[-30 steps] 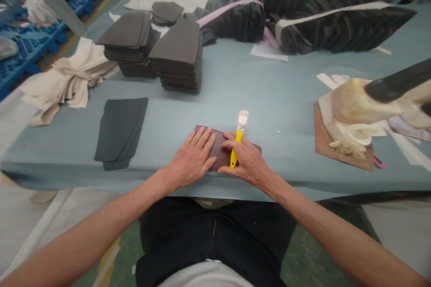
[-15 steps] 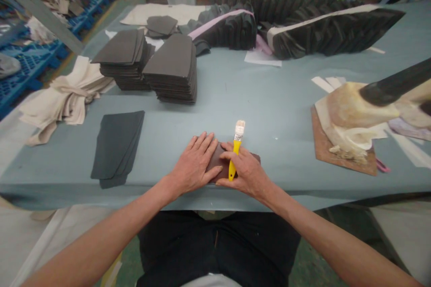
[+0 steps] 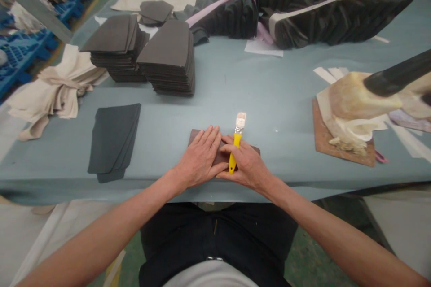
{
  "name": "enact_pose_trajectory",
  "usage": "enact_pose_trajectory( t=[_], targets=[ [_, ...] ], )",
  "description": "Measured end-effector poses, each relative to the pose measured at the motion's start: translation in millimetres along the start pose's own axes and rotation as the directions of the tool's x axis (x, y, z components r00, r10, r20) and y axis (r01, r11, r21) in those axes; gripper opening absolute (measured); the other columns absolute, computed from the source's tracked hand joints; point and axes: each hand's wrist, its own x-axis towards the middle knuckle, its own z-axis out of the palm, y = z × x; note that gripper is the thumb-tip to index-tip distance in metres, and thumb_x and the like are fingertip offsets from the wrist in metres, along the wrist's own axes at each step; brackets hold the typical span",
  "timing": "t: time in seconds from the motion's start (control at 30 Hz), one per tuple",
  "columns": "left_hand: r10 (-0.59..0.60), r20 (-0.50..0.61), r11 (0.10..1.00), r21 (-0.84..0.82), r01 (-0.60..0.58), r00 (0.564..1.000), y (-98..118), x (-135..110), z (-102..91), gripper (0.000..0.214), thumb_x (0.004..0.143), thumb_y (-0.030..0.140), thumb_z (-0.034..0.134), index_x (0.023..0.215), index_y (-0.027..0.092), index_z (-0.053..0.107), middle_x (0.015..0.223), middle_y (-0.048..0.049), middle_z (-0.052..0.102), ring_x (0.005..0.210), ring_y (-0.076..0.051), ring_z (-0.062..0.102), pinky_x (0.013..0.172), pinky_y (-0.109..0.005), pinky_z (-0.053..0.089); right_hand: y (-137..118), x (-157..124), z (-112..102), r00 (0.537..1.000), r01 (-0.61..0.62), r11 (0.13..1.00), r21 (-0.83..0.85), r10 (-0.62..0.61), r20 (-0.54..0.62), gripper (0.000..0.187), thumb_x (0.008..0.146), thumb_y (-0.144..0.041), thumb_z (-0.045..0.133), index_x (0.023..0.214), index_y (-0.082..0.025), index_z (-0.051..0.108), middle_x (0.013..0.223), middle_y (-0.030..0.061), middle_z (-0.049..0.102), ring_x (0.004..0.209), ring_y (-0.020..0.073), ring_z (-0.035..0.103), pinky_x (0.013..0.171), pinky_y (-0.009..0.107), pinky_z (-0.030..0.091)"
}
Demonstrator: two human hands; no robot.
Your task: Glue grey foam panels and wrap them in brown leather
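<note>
A dark brown flat piece (image 3: 194,136) lies at the near edge of the grey-blue table (image 3: 269,94). My left hand (image 3: 200,159) lies flat on it, fingers stretched out. My right hand (image 3: 245,163) rests on the right part of the piece and holds a yellow-handled brush (image 3: 236,140), bristles pointing away from me. The two hands touch at the fingertips.
Left of the hands lies a small pile of dark grey pieces (image 3: 114,141). Two tall stacks of dark pieces (image 3: 168,56) stand further back, beige cloth (image 3: 54,87) at the left edge. At the right a glue-crusted pot on a brown board (image 3: 343,143). Black pleated bundles (image 3: 319,18) fill the far side.
My left hand has slid slightly right across the brown piece until its fingers meet the right hand. The brush stays in my right hand. The view has shifted a little.
</note>
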Motion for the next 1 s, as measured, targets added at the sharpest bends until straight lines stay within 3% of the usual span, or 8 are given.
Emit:
enact_pose_trajectory(
  t=[0.17,0.47,1.0],
  targets=[
    [-0.018,0.029,1.000,-0.013,0.018,0.999,2,0,-4.4,0.098,0.101,0.074,0.052,0.165,0.002,0.037,0.176,-0.0290,0.030,0.165,-0.044,0.029,0.135,-0.059,0.027,1,-9,-2,1.000,-0.010,0.999,-0.047,0.011,0.020,0.062,0.084,-0.053,0.088,0.129,-0.020,0.059,0.159,0.0248,0.056,0.147,0.0397,0.057,0.117,0.059,0.052],
    [-0.029,0.040,0.999,-0.043,0.030,0.999,3,1,-8.0,0.097,0.099,0.077,0.053,0.165,0.006,0.041,0.176,-0.0284,0.030,0.163,-0.046,0.031,0.132,-0.064,0.028,-4,-22,-2,0.997,-0.077,0.986,-0.146,0.075,-0.018,0.065,0.085,-0.056,0.087,0.130,-0.020,0.058,0.158,0.0242,0.057,0.142,0.0427,0.059,0.110,0.059,0.054],
    [-0.035,0.058,0.998,-0.054,0.038,0.998,6,3,-9.8,0.106,0.093,0.083,0.056,0.165,0.007,0.039,0.176,-0.0282,0.030,0.164,-0.047,0.030,0.132,-0.067,0.025,-4,-34,-7,0.997,-0.076,0.983,-0.169,0.071,-0.040,0.058,0.094,-0.052,0.079,0.134,-0.019,0.055,0.159,0.0257,0.055,0.149,0.0406,0.055,0.117,0.062,0.052]
  ],
)
